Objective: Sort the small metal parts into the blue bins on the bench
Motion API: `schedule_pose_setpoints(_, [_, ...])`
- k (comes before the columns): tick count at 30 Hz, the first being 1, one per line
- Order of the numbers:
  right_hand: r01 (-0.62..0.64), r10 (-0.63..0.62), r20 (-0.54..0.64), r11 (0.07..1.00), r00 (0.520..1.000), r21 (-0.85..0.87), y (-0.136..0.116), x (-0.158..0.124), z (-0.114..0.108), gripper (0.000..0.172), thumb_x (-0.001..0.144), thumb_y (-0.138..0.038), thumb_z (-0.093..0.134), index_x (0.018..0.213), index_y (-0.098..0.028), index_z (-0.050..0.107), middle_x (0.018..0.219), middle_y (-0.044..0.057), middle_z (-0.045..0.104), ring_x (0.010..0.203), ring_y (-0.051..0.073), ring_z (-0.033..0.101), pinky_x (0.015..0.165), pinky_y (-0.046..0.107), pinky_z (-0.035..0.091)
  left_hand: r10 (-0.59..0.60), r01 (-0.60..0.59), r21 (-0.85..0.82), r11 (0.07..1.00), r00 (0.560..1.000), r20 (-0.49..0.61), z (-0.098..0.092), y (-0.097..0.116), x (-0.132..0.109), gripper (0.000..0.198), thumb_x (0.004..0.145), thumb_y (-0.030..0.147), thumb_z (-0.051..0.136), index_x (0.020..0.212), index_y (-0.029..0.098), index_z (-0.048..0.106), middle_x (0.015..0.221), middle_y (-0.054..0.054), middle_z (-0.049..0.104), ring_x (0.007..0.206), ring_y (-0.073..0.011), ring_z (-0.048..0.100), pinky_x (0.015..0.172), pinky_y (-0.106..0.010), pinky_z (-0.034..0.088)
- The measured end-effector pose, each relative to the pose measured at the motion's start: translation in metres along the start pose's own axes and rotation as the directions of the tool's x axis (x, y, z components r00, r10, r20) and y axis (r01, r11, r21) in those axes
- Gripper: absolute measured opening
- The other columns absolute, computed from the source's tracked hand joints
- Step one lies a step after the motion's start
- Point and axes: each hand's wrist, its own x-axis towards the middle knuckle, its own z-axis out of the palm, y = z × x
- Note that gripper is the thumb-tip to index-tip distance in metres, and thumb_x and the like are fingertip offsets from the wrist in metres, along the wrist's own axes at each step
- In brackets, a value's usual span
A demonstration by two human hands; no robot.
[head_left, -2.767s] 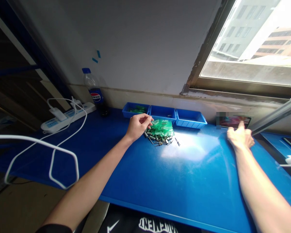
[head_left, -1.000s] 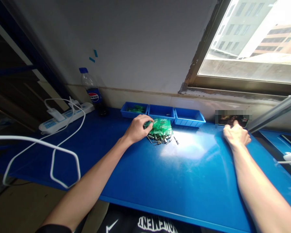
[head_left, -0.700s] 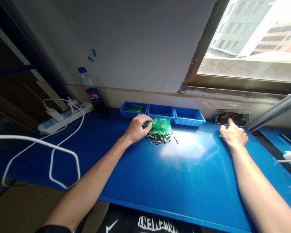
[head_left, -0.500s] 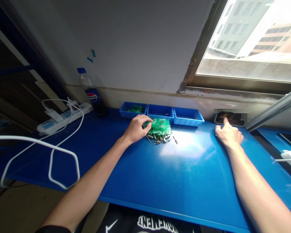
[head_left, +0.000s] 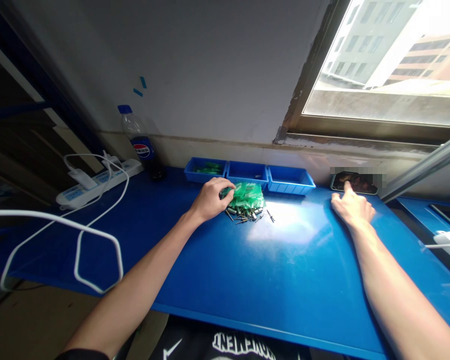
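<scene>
On the blue table, my left hand (head_left: 211,198) rests at the left edge of a heap of small green plastic pieces (head_left: 247,195). Its thumb and index finger curl toward each other in a pinch; whatever is between the tips is hidden. Small metal pins that look like rivets (head_left: 246,216) lie along the heap's front, with a couple more loose to the right. Far to the right, my right hand (head_left: 354,204) holds nothing. Its index finger is stretched out onto the screen of a phone (head_left: 363,185) that leans against the wall, partly blurred out.
Three blue bins stand in a row behind the heap: the left bin (head_left: 189,175) has green pieces in it, then a middle bin (head_left: 247,181) and a right bin (head_left: 290,187). A cola bottle (head_left: 140,147), a power strip (head_left: 80,195) and a looping white cable (head_left: 78,250) are at left.
The view has shifted very slightly. Both hands keep their places, the left at the green heap and the right index finger on the phone.
</scene>
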Motion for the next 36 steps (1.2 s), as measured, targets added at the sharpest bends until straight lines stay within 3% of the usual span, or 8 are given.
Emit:
schedule_pose_setpoints(10, [-0.074,0.074,-0.015,0.997,0.997,0.012,0.004,0.013,0.007,0.074,0.103,-0.057,0.037,0.168,-0.023,0.022,0.128,0.034,0.067,0.122,0.043,0.067,0.084,0.045,0.041,0.0,0.0,0.004,1.0,1.0,-0.009,0.0,0.0,0.0,0.015,0.093,0.022,0.064,0.097,0.02,0.079,0.106,-0.007,0.08,0.103,-0.0245,0.073,0.099,-0.04,0.057])
schedule_pose_setpoints(17, [-0.096,0.096,-0.026,0.995,0.995,-0.004,0.005,0.022,0.014,0.075,0.102,-0.058,0.036,0.168,-0.026,0.023,0.128,0.031,0.069,0.122,0.046,0.067,0.087,0.047,0.045,0.009,-0.009,0.011,1.0,1.0,-0.013,-0.001,0.0,0.0,0.015,0.093,0.023,0.064,0.097,0.02,0.079,0.105,-0.007,0.08,0.103,-0.0239,0.073,0.098,-0.04,0.057])
schedule_pose_setpoints(23, [-0.035,0.035,0.007,0.999,0.999,-0.014,0.007,0.02,0.009,0.067,0.102,-0.051,0.035,0.16,-0.019,0.045,0.118,0.035,0.07,0.111,0.044,0.07,0.077,0.047,0.041,-0.003,0.002,0.03,1.0,1.0,0.029,-0.003,-0.001,0.0,0.017,0.09,0.025,0.067,0.101,0.02,0.08,0.111,-0.007,0.08,0.108,-0.0252,0.072,0.101,-0.041,0.057])
schedule_pose_setpoints(28, [0.065,-0.055,-0.214,0.997,0.975,0.042,-0.007,0.004,0.003,0.069,0.102,-0.049,0.041,0.163,-0.016,0.042,0.103,0.03,0.074,0.09,0.038,0.072,0.07,0.043,0.036,-0.033,0.023,0.085,0.996,0.993,0.112,-0.003,0.001,-0.003,0.029,0.086,0.027,0.071,0.113,0.021,0.08,0.123,-0.007,0.078,0.119,-0.0293,0.071,0.109,-0.046,0.055])
schedule_pose_setpoints(30, [0.202,-0.159,-0.35,0.975,0.923,0.09,-0.025,-0.011,0.002,0.057,0.101,-0.044,0.045,0.152,-0.023,0.058,0.089,0.019,0.075,0.08,0.032,0.07,0.07,0.04,0.038,-0.048,0.035,0.093,0.995,0.989,0.139,-0.003,0.0,-0.004,0.032,0.087,0.026,0.069,0.118,0.022,0.079,0.126,-0.007,0.078,0.118,-0.029,0.072,0.109,-0.045,0.057])
schedule_pose_setpoints(32, [0.451,-0.345,-0.457,0.881,0.82,0.143,-0.048,-0.033,0.002,0.045,0.098,-0.04,0.051,0.13,-0.022,0.075,0.074,0.009,0.072,0.068,0.025,0.066,0.07,0.036,0.04,-0.058,0.044,0.096,0.994,0.986,0.154,-0.002,-0.002,-0.004,0.034,0.089,0.025,0.067,0.12,0.022,0.078,0.126,-0.007,0.078,0.117,-0.0284,0.073,0.108,-0.043,0.057])
schedule_pose_setpoints(34, [0.709,-0.547,-0.519,0.682,0.657,0.18,-0.073,-0.062,0.002,0.036,0.097,-0.038,0.054,0.113,-0.02,0.08,0.065,0.004,0.067,0.059,0.019,0.062,0.068,0.032,0.043,-0.068,0.053,0.095,0.994,0.985,0.157,-0.002,-0.004,-0.004,0.034,0.09,0.023,0.067,0.122,0.022,0.078,0.126,-0.006,0.078,0.116,-0.0274,0.075,0.108,-0.042,0.058])
schedule_pose_setpoints(36, [0.856,-0.652,-0.574,0.481,0.495,0.191,-0.096,-0.092,0.002,0.027,0.096,-0.032,0.057,0.106,-0.02,0.08,0.063,0.002,0.068,0.056,0.016,0.061,0.066,0.029,0.044,-0.073,0.057,0.105,0.993,0.985,0.155,-0.001,-0.005,-0.004,0.034,0.09,0.022,0.067,0.123,0.023,0.077,0.126,-0.006,0.078,0.115,-0.0269,0.075,0.107,-0.041,0.058])
